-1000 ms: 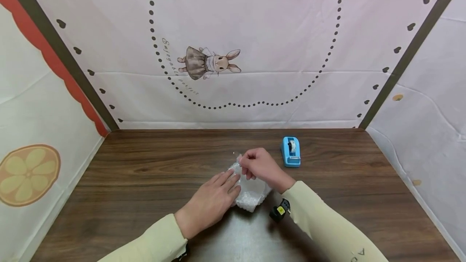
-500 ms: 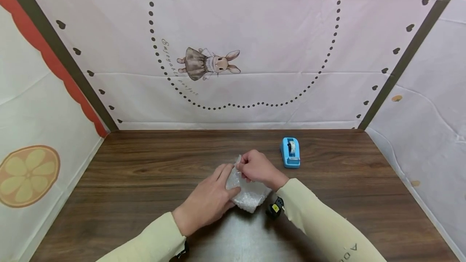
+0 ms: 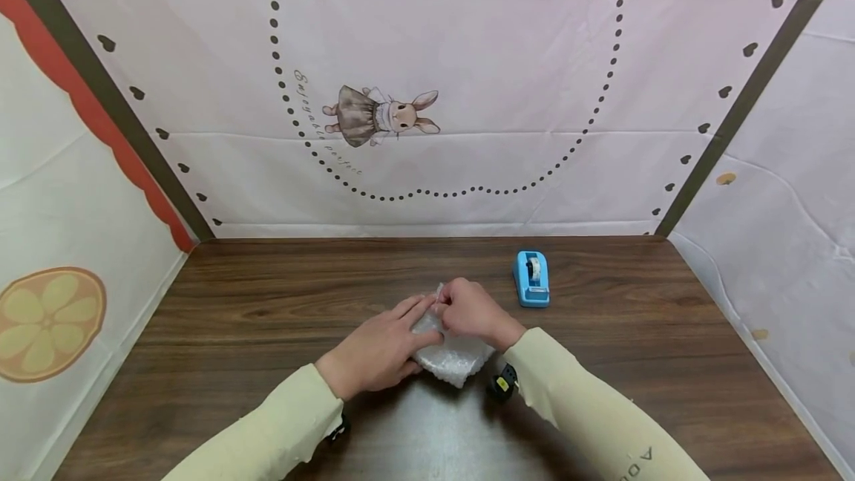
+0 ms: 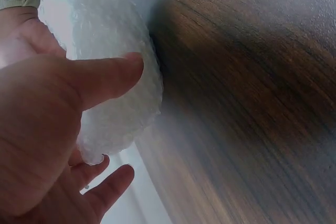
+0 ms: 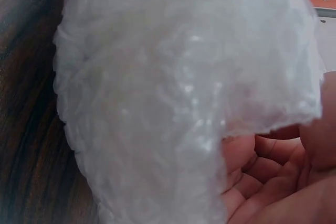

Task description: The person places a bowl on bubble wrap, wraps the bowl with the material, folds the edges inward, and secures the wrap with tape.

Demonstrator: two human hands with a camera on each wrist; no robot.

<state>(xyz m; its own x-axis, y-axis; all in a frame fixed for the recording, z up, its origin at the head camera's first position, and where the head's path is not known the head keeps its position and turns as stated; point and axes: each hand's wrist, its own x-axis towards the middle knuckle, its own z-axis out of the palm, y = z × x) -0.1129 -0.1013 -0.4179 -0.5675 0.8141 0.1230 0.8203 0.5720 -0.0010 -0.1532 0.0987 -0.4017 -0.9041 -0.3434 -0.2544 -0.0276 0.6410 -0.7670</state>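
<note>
A bundle of clear bubble wrap (image 3: 456,358) sits on the dark wood table between both hands; anything inside is hidden. My left hand (image 3: 381,351) holds it from the left. In the left wrist view the thumb (image 4: 113,80) lies over the bubble wrap (image 4: 113,32), with fingers at its far end. At the back corner of the wrap, my right hand (image 3: 477,312) pinches a flap with curled fingers. The right wrist view shows the wrap (image 5: 142,98) up close, its loose edge reaching across the right fingers (image 5: 239,153).
Behind the right hand stands a light blue tape dispenser (image 3: 532,279) with a roll in it. A printed cloth wall (image 3: 501,95) rises at the table's back edge, and more cloth closes off both sides. Dark wood table (image 3: 267,303) surrounds the bundle.
My left hand has gone from lying flat on the wrap to holding its left side with thumb and fingers spread. The right hand has shifted slightly left, still pinching the flap.
</note>
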